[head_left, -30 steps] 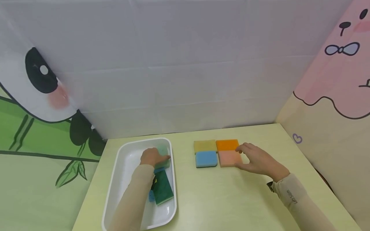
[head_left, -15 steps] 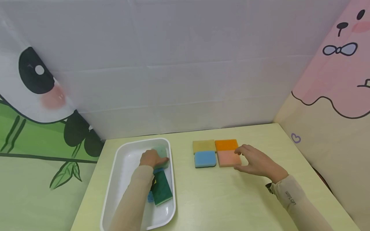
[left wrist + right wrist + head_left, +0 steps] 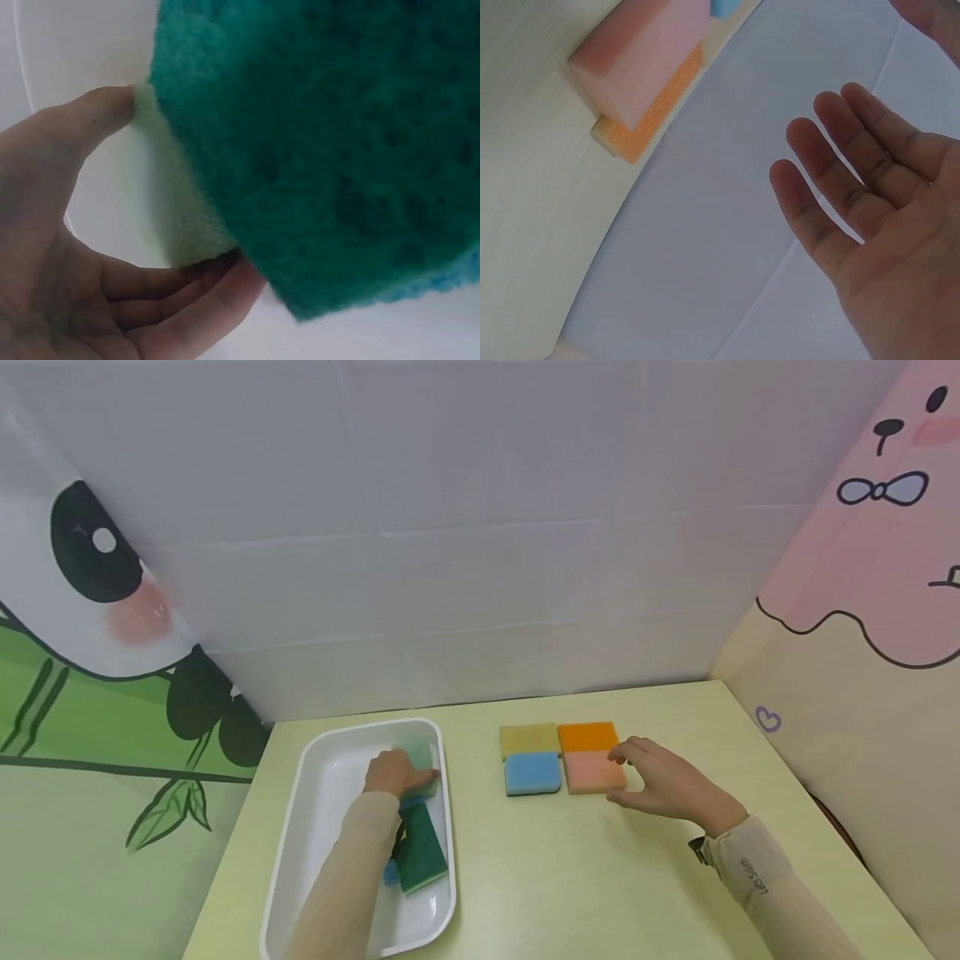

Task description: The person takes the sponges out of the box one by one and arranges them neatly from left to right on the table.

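My left hand [image 3: 392, 772] reaches into the white tray [image 3: 453, 860] and grips a pale green sponge [image 3: 423, 756]. In the left wrist view the thumb presses one side of that sponge [image 3: 169, 202] and the fingers hold the opposite side. A dark green sponge [image 3: 422, 847] lies just nearer in the tray, over bits of blue sponge [image 3: 391, 872]. To the right, my right hand [image 3: 667, 785] hovers with parted, slightly bent fingers by the right edge of a pink sponge [image 3: 595, 772]. Nothing is in its grasp in the right wrist view.
Beside the pink sponge, an orange sponge [image 3: 587, 737], a yellow sponge [image 3: 528, 741] and a blue sponge [image 3: 532, 773] complete a two-by-two block on the pale yellow table [image 3: 540, 877]. A white wall covering [image 3: 480, 568] rises behind the table's back edge.
The head view has shifted slightly since the first frame. Both hands and the sponges hold practically the same places.
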The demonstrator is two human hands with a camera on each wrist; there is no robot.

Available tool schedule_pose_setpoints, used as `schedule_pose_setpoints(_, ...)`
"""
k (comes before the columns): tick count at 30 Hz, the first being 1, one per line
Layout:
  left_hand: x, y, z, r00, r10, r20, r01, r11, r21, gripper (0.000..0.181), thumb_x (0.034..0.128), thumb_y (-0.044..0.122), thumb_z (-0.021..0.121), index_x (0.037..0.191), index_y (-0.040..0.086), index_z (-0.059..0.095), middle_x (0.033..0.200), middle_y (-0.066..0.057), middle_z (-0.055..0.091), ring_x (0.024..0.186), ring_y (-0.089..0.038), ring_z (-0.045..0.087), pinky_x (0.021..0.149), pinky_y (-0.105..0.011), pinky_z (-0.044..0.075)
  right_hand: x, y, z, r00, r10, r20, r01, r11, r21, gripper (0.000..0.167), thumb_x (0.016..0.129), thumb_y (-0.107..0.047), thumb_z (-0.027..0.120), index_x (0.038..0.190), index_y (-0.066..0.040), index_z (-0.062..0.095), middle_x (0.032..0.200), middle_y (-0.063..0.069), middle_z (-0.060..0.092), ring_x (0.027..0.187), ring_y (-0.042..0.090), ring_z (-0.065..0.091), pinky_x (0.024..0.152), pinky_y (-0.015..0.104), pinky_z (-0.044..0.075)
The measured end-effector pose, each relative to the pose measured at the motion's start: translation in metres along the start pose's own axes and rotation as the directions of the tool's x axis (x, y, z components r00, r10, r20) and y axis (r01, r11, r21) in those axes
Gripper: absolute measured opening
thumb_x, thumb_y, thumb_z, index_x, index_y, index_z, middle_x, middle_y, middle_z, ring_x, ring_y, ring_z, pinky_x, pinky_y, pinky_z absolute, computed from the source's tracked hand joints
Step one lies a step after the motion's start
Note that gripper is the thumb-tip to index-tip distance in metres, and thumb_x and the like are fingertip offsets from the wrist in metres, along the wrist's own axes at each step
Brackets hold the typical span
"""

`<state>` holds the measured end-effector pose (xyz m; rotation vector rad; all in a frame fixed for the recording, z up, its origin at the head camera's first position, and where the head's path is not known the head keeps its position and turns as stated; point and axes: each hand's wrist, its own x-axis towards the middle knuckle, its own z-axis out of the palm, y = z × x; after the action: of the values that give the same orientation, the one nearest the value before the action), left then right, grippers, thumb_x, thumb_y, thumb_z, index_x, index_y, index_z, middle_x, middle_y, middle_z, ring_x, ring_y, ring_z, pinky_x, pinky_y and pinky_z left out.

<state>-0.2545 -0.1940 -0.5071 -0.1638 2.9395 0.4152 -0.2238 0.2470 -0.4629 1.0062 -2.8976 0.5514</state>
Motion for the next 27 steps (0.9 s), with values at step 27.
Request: schedule_pose_setpoints(27,-0.027,-0.016,-0.063,0.997,0.068,-0.049,-0.066,0.997,0.047,0.046,0.0845,0.047,0.072,0.066,0.009,0.052,0.065,-0.006,0.051,0.057,-0.022,0.048,0.049,-0.035,0.041,-0.003,-0.003,-0.003,1.0,0.014,0.016,-0.015,0.999,0.029,0.053,0.085,-0.039,0.079,0.121,-0.005,0.06,0.112,0.007,0.06,0.1,0.021,0.057,0.087,0.044,0.051)
